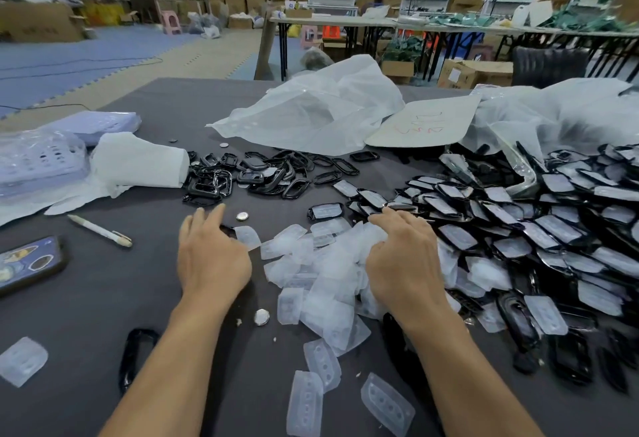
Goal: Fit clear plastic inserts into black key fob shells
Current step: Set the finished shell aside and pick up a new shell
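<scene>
A heap of clear plastic inserts (321, 284) lies in the middle of the dark table (103, 298). My right hand (403, 260) lies palm down on the heap with its fingers bent into it; what they hold is hidden. My left hand (211, 257) sits palm down to the left of the heap and grips a black key fob shell (227, 229). A clear insert (248, 237) sticks out beside that hand's fingers. Empty black shells (262, 174) lie farther back. Shells fitted with inserts (518, 229) are stacked in rows on the right.
A white pen (100, 230) and a phone (27, 265) lie at the left. Coin cells (261, 316) (242, 216) sit near my hands. White plastic bags (311, 111), a cloth roll (138, 160) and trays (38, 160) stand behind. Loose shells (133, 357) and inserts (22, 360) lie near the front edge.
</scene>
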`<state>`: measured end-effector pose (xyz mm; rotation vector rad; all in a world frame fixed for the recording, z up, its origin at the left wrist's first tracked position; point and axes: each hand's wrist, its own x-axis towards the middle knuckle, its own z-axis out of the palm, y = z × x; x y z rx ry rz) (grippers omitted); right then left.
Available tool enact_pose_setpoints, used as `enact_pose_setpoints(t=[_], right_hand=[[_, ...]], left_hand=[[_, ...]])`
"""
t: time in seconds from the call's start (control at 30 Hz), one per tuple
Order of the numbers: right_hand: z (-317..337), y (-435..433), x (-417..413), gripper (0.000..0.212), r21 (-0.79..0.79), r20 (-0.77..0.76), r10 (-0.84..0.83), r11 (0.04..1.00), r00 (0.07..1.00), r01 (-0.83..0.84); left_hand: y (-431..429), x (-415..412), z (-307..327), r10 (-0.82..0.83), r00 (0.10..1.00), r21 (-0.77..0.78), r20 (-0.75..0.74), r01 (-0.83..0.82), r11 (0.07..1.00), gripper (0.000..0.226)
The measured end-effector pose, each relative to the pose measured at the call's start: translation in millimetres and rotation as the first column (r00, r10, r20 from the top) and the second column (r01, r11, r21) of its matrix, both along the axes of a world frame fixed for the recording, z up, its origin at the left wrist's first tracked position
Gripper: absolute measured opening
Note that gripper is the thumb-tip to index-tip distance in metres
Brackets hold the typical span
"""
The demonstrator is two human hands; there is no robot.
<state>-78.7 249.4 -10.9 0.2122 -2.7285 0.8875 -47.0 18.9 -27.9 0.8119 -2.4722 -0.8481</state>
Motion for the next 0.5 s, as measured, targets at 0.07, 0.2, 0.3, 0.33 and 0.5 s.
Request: enact_pose_setpoints(t=[0.07, 0.2, 0.3, 0.33, 0.5], right_hand=[[0, 0, -1, 0.061, -0.013, -0.004, 0.002, 1.0, 1.0, -0.002], [0, -1, -1, 0.062, -0.046, -0.013, 0.038, 0.998, 0.999, -0.039], [-1, -2, -1, 0.056, -0.068, -0.019, 0.074, 0.995, 0.997, -0.075], [-1, -4, 0, 0.055, -0.075, -0.019, 0.086, 0.993, 0.996, -0.088], [-4, -16, 7, 0.046, -0.071, -0.037, 0.145, 0.986, 0.989, -0.148]], left_hand=[[-8, -4, -2, -0.044, 0.997, 0.023, 0.067, 0.043, 0.999, 0.064], [-17, -8, -6, -0.215, 0.959, -0.086, 0.183, 0.234, 0.968, 0.051], [-22, -6, -5, -0.136, 0.983, -0.041, 0.123, 0.142, 0.989, 0.042], [-22, -5, -4, -0.102, 0.988, -0.04, 0.115, 0.107, 0.993, 0.04], [-22, 2, 7, 0.072, 0.99, 0.301, -0.121, -0.032, 0.953, 0.031]])
